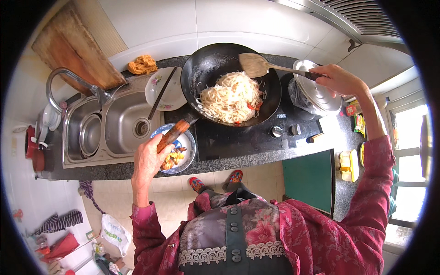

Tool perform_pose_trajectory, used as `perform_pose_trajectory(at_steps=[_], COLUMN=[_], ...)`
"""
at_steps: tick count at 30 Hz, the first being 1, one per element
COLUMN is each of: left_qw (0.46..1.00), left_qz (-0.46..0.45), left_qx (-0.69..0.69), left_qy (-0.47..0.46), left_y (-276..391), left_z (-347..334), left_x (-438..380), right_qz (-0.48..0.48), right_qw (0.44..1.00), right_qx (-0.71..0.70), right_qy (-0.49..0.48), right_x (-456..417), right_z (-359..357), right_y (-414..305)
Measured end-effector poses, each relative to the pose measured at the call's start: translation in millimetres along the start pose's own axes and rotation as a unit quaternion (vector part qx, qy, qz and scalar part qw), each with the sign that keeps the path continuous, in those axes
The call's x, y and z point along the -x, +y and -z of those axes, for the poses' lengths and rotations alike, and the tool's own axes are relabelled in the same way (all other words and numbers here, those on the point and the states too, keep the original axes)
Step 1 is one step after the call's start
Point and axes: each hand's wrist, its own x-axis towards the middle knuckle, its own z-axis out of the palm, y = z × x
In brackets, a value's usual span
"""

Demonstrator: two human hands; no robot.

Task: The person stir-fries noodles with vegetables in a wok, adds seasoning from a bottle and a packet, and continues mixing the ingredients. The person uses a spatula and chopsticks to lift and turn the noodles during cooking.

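My left hand [148,158] grips the wooden handle [176,133] of a black wok [201,63] over the stove. Pale noodles [231,98] with red pieces lie in the wok. My right hand [335,80] is shut on the dark grip of a metal spatula [253,65], whose blade is over the wok's back right part, above the edge of the noodles. A blue-rimmed plate [189,161] with yellow and brown food sits below the wok handle. A white floral plate [172,92] with dark chopsticks [164,90] across it stands left of the wok.
A double steel sink [113,137] with a curved faucet [56,74] is at the left, a wooden cutting board [77,48] behind it. An orange cloth [142,64] lies by the wall. A metal lid [318,87] rests right of the wok, near the stove knobs [276,131]. A range hood [361,17] hangs above.
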Motion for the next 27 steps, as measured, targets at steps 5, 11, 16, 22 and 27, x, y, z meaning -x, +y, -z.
perform_pose_trajectory(at_steps=[5, 11, 16, 22, 27], left_qw=[1.000, 1.000, 1.000, 1.000, 1.000], left_qz=[0.000, -0.003, -0.009, -0.013, -0.012], left_qx=[-0.001, 0.007, 0.014, 0.007, 0.027], left_qy=[0.003, -0.006, 0.012, 0.018, -0.001], left_y=[4.1, 1.7, -3.3, -3.4, -6.6], left_z=[2.2, -3.6, -1.8, -5.0, -3.8], left_x=[1.6, -3.6, 0.9, 1.0, -0.6], right_qz=[-0.072, -0.069, 0.011, 0.153, 0.120], right_qw=[0.988, 0.833, 0.926, 0.984, 0.989], right_qx=[-0.047, -0.470, -0.365, 0.078, 0.069], right_qy=[-0.130, -0.282, -0.099, 0.034, 0.062], right_x=[-7.4, -25.9, -42.7, -8.7, 7.6], right_z=[-2.8, -95.0, -92.9, -52.5, -24.4], right_y=[25.7, 48.2, -25.0, -60.5, -35.3])
